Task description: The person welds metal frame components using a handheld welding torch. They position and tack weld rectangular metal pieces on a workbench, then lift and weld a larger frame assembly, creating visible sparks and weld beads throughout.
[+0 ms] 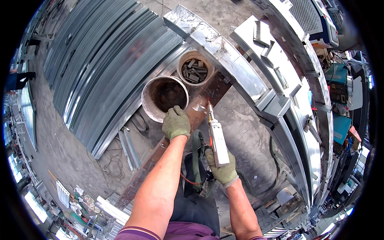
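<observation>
The left glove (176, 123) and right glove (224, 170) look like matt knitted cloth; the white tool (218, 144) has a smooth casing with a soft sheen. The bucket (149, 102) seems dull, grimy plastic. Over there, stacked profiles (108, 60) gleam, smooth metal above rough, matt concrete floor (248, 140).

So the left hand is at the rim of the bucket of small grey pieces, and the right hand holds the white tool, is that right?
Not quite: the head view shows the left hand at the rim of the nearer bucket; the small grey pieces are in the other bucket beyond it. The right hand does hold the white tool.
</observation>
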{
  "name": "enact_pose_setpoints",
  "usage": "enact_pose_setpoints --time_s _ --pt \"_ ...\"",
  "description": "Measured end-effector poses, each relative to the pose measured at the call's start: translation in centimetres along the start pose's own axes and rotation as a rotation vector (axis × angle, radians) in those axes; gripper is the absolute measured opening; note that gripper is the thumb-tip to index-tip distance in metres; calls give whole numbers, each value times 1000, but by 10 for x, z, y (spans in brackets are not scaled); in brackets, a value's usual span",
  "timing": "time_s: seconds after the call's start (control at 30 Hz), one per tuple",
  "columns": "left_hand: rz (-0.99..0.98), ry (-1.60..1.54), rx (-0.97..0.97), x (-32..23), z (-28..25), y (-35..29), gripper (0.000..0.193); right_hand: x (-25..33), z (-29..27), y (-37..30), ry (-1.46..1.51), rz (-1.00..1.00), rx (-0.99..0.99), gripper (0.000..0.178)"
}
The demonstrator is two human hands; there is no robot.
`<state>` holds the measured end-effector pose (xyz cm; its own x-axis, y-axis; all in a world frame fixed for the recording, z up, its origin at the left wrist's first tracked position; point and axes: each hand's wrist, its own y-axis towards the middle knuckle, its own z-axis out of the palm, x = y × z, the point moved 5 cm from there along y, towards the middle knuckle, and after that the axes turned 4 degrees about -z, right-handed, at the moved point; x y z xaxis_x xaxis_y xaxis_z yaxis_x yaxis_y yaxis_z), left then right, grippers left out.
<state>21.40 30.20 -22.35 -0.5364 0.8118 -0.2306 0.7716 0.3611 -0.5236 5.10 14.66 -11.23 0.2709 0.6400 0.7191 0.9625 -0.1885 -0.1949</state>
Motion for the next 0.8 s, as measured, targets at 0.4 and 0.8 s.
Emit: enact_pose_setpoints --time_s 0.4,0.8 --pt "7 28 19 0 0 0 56 11 0 4 -44 -24 -6 26" --pt "19 22 -4 1 -1 -1 57 14 6 6 -49 22 1 31"
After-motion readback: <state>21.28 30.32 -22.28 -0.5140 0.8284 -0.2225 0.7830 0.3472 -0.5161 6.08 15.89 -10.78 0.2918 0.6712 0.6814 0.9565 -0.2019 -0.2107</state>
